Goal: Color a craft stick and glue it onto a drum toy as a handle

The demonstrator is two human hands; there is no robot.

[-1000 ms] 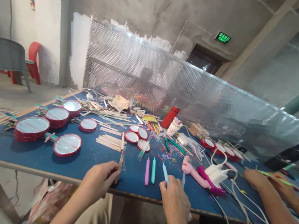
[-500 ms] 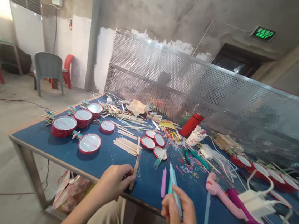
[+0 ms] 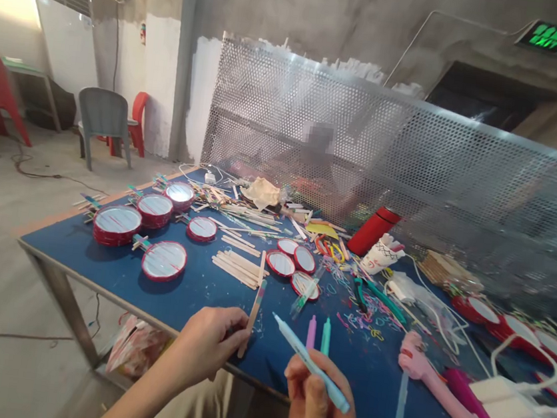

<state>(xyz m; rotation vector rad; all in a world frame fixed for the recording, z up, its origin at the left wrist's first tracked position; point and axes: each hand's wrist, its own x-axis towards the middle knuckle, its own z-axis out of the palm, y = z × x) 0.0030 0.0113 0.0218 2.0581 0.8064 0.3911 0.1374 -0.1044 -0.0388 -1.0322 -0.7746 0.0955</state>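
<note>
In the head view, on a blue tabletop (image 3: 108, 290): a flat pale wooden stick (image 3: 255, 310) with coloured bands towards its far end, lying by the near edge, perhaps for easy reach. Left hand (image 3: 216, 339) pinched on its near part from the side, presumably to steady it while leaving the bands uncovered. Right hand (image 3: 320, 408), apart from the left, clamped on a slim light-blue plastic marker (image 3: 299, 347), tilted above the table with tapered end towards the stick; probably gripped well back to leave that end free. Cannot tell whether capped. Just beyond, a purple plastic marker (image 3: 312, 332) and a teal plastic marker (image 3: 326, 335) side by side, likely for quick choosing. Farther off, plain pale wooden sticks (image 3: 236, 268) in a near-parallel row, seemingly for picking up singly. To the left, round red-rimmed shiny discs (image 3: 117, 221) partly stacked, perhaps to save room.
</note>
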